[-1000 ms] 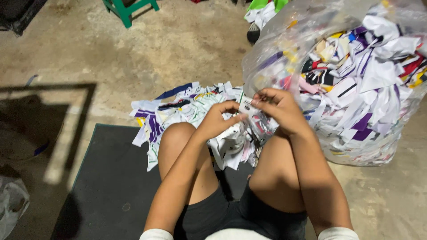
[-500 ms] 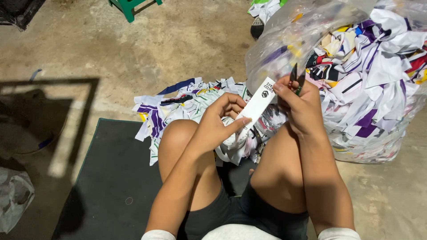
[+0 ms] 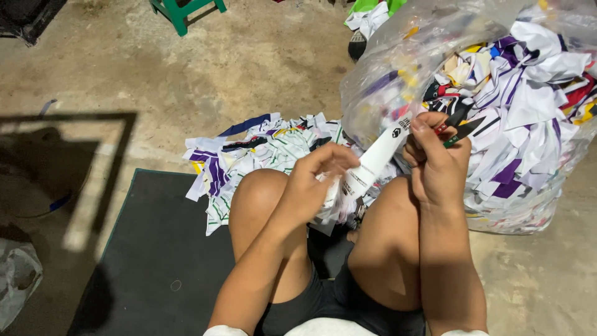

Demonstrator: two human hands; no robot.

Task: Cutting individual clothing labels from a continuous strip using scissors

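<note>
I sit on the floor with my knees up. My left hand point(image 3: 314, 183) pinches the lower end of a white printed fabric strip point(image 3: 375, 160). My right hand point(image 3: 435, 158) holds the strip's upper end and also grips small scissors point(image 3: 459, 124) with dark blades and a red-and-green handle. The strip stretches diagonally between both hands above my knees. A pile of white, purple and green fabric pieces point(image 3: 258, 152) lies on the floor just beyond my knees.
A large clear plastic bag point(image 3: 497, 93) stuffed with fabric scraps stands at my right. A dark mat point(image 3: 155, 267) lies under me. A green stool point(image 3: 183, 9) stands far back, and another plastic bag point(image 3: 15, 280) lies at the left edge on the concrete floor.
Both hands rose from the scrap pile, pulling the white strip up and taut. My right hand moved up and to the right with the scissors.
</note>
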